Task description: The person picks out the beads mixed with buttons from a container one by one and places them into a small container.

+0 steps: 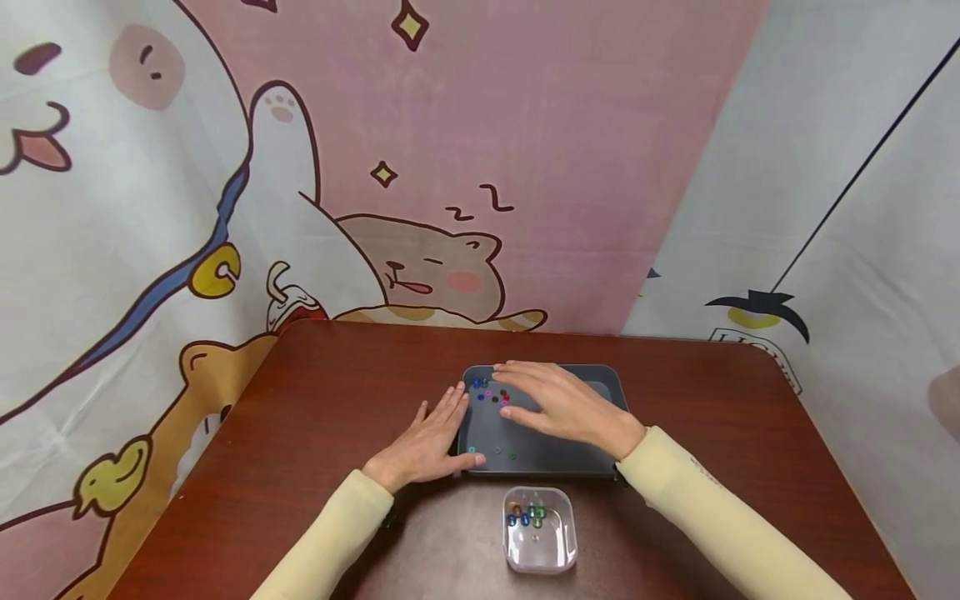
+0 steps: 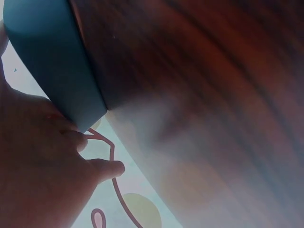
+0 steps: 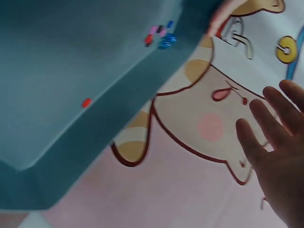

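A shallow dark grey tray (image 1: 551, 460) lies on the table, with small coloured beads (image 1: 504, 398) grouped toward its far left corner and several more near its front side. My left hand (image 1: 429, 437) rests along the tray's left edge, fingers straight and thumb stretched over the near left corner. In the left wrist view that hand (image 2: 42, 147) is dark beside the tray's outer wall (image 2: 54, 61). Over the tray is my right hand (image 1: 566, 406), fingers extended and holding nothing. The right wrist view shows a lone red bead (image 3: 86, 102) near the tray's wall.
In front of the tray stands a clear square container (image 1: 542, 557) with several blue, green and amber glass beads (image 1: 537, 516) inside. The brown wooden table (image 1: 337, 375) meets a cartoon-printed cloth (image 1: 585, 167) behind it.
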Tool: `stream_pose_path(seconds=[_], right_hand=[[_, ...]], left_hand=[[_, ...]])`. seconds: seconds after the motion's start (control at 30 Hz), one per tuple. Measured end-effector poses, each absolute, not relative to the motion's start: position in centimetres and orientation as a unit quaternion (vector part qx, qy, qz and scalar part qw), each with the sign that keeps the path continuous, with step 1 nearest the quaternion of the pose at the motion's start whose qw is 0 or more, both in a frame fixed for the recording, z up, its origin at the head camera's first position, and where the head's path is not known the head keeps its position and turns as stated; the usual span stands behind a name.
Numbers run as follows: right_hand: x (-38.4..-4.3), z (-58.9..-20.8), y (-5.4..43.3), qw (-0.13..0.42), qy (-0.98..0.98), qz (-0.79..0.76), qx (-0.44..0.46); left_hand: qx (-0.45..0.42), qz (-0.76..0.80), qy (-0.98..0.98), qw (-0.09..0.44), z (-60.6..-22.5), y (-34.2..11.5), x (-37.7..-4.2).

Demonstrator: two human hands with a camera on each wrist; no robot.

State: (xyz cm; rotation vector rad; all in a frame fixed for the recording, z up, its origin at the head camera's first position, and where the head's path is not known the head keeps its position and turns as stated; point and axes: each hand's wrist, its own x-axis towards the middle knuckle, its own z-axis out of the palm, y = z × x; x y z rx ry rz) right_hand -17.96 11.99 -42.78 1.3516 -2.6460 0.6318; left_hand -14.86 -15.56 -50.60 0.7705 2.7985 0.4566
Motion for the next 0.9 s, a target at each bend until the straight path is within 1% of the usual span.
stream_pose_path(seconds=[0.27,0.57,0.9], right_hand=[[-20.4,-45.0,10.6,0.025,-0.868,0.188,0.459],[-21.7,-46.5,9.7,-0.004,-0.875,0.184,0.448],[-22.8,-48.7,9.1,-0.021,-0.885,0.185,0.426]], left_hand=[[0.264,0.153,0.947,0.099,-50.5,-15.6,-15.0],[0.266,0.153,0.947,0.096,-50.8,-15.6,-15.0],[0.271,0.154,0.946,0.093,-50.8,-15.7,-15.0]])
